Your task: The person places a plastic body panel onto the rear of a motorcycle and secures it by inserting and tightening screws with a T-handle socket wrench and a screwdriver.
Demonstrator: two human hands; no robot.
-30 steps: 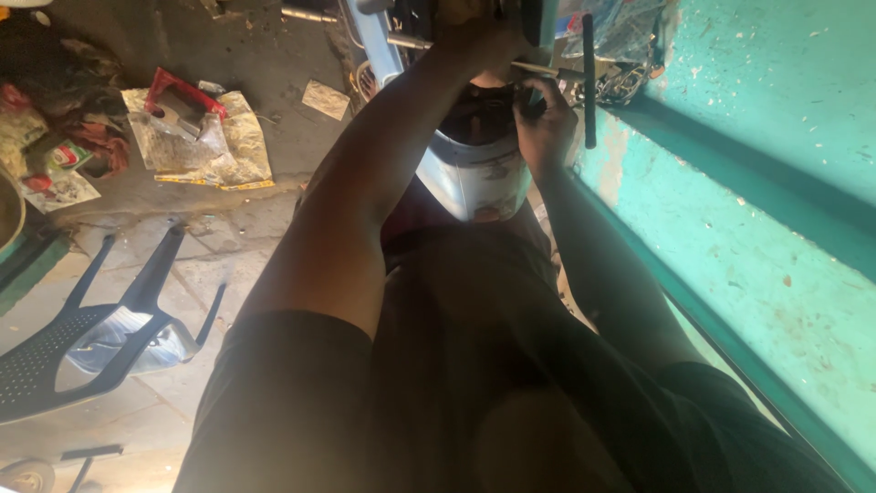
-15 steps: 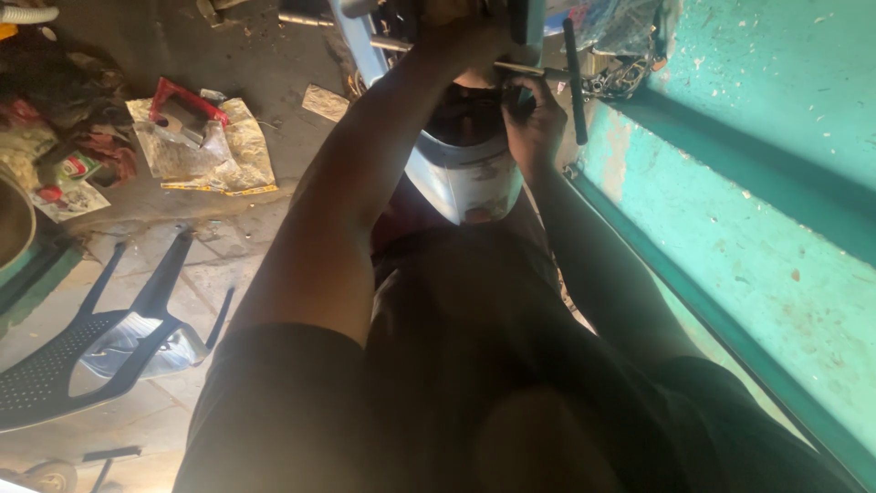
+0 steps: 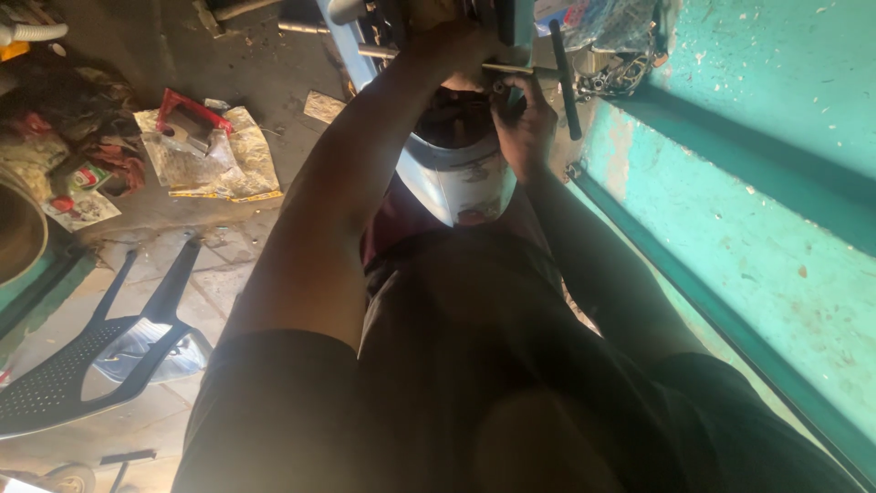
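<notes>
Both arms reach up and away to the top of the view, where the person works on a pale blue vehicle body [image 3: 456, 178] with a rounded nose that points down toward their lap. The right hand [image 3: 522, 123] is curled shut around the thin metal shaft of one T-handle wrench [image 3: 566, 78], whose dark crossbar stands nearly upright just beside the knuckles, close to the teal wall [image 3: 757, 210]. The left hand [image 3: 452, 46] sits higher, pressed against the machine's dark upper parts; it looks closed around something there, but shadow hides the fingers and I cannot tell what it holds, if anything. The shaft runs sideways between the two hands. On the concrete floor to the left lie two crumpled sheets of paper: the larger sheet [image 3: 214, 155] carries one red tool [image 3: 187, 110], and a small scrap [image 3: 324, 107] lies nearer the vehicle. Lower left, one dark perforated plastic panel [image 3: 82, 365] with two long prongs rests flat on the paving. A tangle of keys or chain [image 3: 620, 73] hangs by the wall, near the wrench.
</notes>
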